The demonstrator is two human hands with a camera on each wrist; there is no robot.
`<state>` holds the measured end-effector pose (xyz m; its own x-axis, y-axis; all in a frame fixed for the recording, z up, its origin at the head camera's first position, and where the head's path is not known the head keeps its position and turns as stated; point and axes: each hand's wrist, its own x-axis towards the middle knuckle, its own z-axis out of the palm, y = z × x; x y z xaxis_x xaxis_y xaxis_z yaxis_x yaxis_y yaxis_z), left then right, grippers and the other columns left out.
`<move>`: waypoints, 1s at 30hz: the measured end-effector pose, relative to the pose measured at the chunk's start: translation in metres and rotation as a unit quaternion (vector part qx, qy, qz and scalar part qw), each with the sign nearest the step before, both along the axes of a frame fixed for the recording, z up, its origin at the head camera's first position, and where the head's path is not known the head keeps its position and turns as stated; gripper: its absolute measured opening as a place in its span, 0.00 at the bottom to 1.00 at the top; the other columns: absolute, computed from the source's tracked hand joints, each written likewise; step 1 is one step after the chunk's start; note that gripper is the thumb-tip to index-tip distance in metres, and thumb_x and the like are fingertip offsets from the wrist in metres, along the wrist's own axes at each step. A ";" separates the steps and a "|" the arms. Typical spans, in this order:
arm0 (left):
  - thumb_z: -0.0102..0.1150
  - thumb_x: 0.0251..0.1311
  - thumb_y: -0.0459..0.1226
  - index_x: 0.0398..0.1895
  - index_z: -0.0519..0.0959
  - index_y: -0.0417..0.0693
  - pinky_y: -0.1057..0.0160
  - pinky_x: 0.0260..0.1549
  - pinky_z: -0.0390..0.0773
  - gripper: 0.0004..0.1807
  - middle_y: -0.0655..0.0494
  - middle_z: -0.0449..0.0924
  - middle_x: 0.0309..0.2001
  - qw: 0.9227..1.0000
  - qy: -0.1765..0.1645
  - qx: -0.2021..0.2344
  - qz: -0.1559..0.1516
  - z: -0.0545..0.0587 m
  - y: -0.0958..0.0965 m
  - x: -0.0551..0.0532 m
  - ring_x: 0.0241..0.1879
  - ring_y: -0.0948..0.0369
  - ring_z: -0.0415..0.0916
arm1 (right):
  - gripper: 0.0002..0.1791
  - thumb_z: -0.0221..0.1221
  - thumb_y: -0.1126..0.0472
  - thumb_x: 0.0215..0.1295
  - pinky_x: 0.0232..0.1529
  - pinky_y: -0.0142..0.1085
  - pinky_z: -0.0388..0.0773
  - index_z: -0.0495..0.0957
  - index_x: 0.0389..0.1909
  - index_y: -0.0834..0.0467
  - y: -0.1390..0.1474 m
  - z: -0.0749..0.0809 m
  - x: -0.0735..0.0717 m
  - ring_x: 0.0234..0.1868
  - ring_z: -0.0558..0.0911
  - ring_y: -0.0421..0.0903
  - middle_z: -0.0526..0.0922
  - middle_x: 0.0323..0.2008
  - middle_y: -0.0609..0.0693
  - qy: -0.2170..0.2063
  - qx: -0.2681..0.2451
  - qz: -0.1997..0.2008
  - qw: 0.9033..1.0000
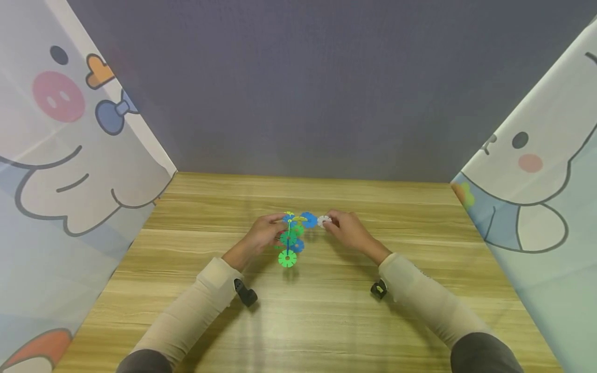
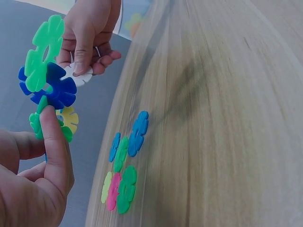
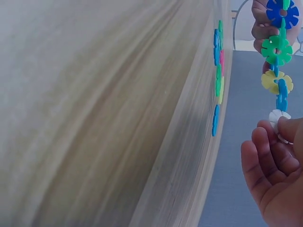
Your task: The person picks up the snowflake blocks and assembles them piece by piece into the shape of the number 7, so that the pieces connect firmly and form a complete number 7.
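Slotted flower-shaped plastic discs form a chain held above the table. It runs from a bright green disc (image 2: 56,29) through dark blue (image 2: 61,92), green (image 3: 270,51), blue and yellow (image 3: 270,82) to a blue disc (image 3: 282,98). My left hand (image 1: 262,234) pinches the chain near its middle, partly covering the discs there. With thumb and fingers, my right hand (image 1: 351,231) pinches a white disc (image 3: 275,116) at the chain's far end. The white disc meets the blue one's edge; I cannot tell how deep their slots engage.
Several loose discs lie flat on the wooden table (image 1: 317,321) under the chain, among them blue (image 2: 139,134), pink (image 2: 113,191) and green (image 2: 127,190). A grey panel (image 1: 298,93) rises behind the table. Cartoon-printed walls (image 1: 536,290) flank both sides.
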<state>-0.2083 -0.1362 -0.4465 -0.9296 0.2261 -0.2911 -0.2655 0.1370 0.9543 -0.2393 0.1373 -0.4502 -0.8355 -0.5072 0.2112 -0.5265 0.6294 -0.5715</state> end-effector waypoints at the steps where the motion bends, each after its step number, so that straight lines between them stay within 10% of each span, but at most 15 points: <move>1: 0.52 0.75 0.36 0.75 0.66 0.42 0.63 0.36 0.87 0.27 0.54 0.77 0.35 1.000 0.001 0.000 -0.001 0.000 0.000 0.000 0.30 0.63 0.76 | 0.07 0.58 0.58 0.75 0.21 0.29 0.64 0.77 0.34 0.53 0.000 0.000 0.000 0.17 0.66 0.35 0.74 0.18 0.41 0.000 -0.001 -0.001 1.000; 15: 0.53 0.74 0.35 0.74 0.67 0.43 0.66 0.33 0.81 0.27 0.56 0.73 0.33 1.000 -0.007 0.001 0.005 0.000 0.005 -0.002 0.27 0.64 0.66 | 0.05 0.61 0.59 0.74 0.25 0.29 0.72 0.82 0.39 0.55 -0.002 -0.001 -0.001 0.22 0.74 0.35 0.87 0.28 0.49 0.001 -0.020 -0.006 1.000; 30: 0.54 0.70 0.31 0.73 0.68 0.39 0.70 0.28 0.82 0.28 0.59 0.71 0.25 1.000 -0.012 0.010 0.014 0.004 0.012 -0.003 0.23 0.66 0.68 | 0.06 0.64 0.62 0.69 0.27 0.31 0.73 0.82 0.32 0.58 -0.004 -0.003 0.003 0.20 0.68 0.35 0.78 0.20 0.45 0.111 -0.012 -0.006 0.994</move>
